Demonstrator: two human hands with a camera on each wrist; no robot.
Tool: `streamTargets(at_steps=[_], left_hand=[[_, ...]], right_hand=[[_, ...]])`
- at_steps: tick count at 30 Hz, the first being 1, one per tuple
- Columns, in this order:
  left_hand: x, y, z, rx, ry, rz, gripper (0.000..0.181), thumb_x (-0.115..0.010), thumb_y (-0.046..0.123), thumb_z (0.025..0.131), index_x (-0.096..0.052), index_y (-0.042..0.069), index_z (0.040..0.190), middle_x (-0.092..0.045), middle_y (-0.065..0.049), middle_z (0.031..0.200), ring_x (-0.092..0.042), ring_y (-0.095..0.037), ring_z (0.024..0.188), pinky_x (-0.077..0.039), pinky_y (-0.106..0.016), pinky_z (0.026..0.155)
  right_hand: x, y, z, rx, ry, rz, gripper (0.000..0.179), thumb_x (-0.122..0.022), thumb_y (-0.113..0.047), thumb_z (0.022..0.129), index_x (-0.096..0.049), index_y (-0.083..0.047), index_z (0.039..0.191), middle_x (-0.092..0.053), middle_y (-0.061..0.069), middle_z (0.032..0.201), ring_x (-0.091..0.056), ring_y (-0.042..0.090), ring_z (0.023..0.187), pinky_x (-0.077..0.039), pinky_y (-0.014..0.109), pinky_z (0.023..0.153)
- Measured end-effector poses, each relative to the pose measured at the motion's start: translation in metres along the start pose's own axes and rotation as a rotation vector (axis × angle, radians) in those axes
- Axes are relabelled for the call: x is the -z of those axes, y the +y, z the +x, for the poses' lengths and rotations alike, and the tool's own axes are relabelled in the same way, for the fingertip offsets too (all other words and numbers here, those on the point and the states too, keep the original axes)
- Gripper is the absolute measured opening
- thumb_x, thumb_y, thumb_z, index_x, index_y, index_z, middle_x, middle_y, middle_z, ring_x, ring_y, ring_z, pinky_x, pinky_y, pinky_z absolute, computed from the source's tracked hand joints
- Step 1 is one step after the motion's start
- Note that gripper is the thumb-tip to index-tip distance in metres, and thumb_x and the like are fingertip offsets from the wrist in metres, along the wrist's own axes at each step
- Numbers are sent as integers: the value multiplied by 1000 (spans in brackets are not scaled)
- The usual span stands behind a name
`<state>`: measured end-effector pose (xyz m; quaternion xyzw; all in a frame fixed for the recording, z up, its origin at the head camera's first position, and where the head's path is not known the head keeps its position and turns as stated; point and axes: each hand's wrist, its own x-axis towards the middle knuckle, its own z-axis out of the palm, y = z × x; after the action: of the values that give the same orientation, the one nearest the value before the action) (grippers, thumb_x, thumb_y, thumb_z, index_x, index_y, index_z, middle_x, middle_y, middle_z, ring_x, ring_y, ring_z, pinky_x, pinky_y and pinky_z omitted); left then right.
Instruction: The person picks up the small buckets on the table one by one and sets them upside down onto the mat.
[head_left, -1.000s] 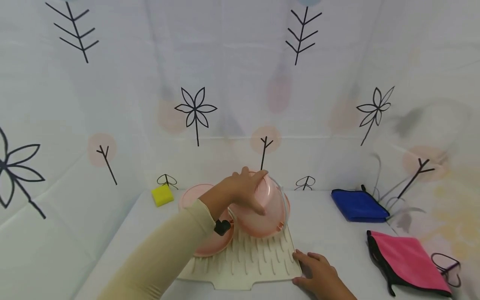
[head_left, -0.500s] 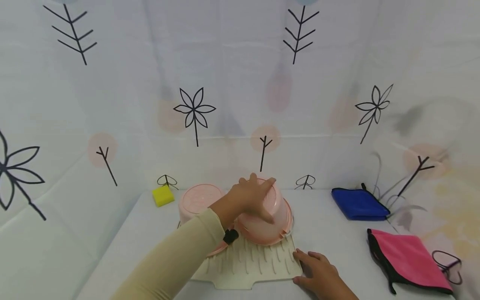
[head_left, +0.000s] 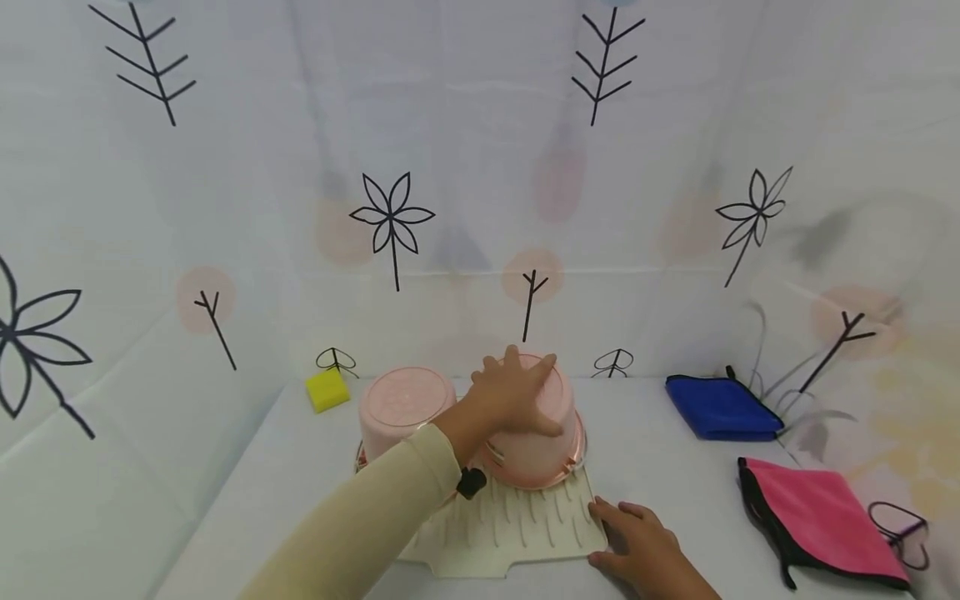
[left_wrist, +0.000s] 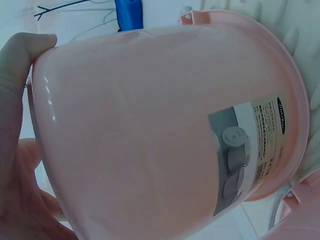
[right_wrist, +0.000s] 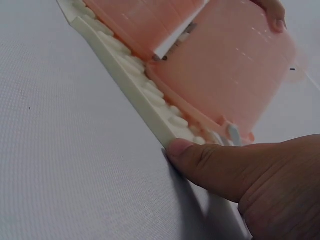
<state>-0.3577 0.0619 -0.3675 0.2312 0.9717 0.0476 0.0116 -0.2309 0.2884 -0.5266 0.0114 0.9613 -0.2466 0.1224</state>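
Note:
Two pink buckets stand upside down side by side on a cream ribbed draining board. My left hand [head_left: 510, 396] spreads over the base of the right bucket [head_left: 536, 458], gripping it with thumb and fingers round the base edge. The left wrist view shows its smooth side with a printed label [left_wrist: 245, 150] near the rim. The left bucket [head_left: 405, 398] is partly hidden behind my left forearm. At the front right corner of the draining board [head_left: 517, 525], my right hand [head_left: 641, 546] holds the edge, its thumb [right_wrist: 187, 152] against the corner in the right wrist view.
A yellow sponge-like block [head_left: 327, 390] lies at the back left of the white table [head_left: 247, 500]. To the right lie a blue zip pouch [head_left: 722, 408] and a pink pouch [head_left: 821, 521] with black trim. A patterned white cloth [head_left: 465, 167] hangs behind.
My left hand has lowered the tilted right bucket until it stands rim down on the draining board, shifting slightly right. The right hand stays at the board's corner.

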Motion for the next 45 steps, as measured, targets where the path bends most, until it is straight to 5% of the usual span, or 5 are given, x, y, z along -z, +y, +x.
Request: streamTargets(at_steps=[13, 25, 45], left_hand=[[15, 1, 2, -7, -91, -10, 107, -68, 81, 78, -15, 49, 166, -29, -20, 167, -46, -50, 135, -47, -64, 98], [-4, 7, 5, 56, -121, -87, 105, -67, 81, 79, -12, 54, 164, -10, -19, 175, -23, -54, 153, -33, -72, 114], [-6, 8, 15, 65, -108, -129, 102, -70, 81, 77, -24, 52, 163, -19, -17, 173, -25, -51, 154, -30, -73, 116]], right_hand=[[1, -2, -1, -21, 3, 38, 88, -90, -57, 70, -63, -24, 147, -61, 17, 143, -46, 50, 136, -42, 79, 97], [-2, -2, 1, -29, -9, 18, 88, -90, -57, 70, -63, -24, 146, -61, 20, 141, -48, 52, 133, -44, 78, 95], [-2, 0, 3, -12, -6, 37, 89, -91, -58, 68, -64, -24, 146, -61, 18, 141, -47, 54, 135, -44, 80, 95]])
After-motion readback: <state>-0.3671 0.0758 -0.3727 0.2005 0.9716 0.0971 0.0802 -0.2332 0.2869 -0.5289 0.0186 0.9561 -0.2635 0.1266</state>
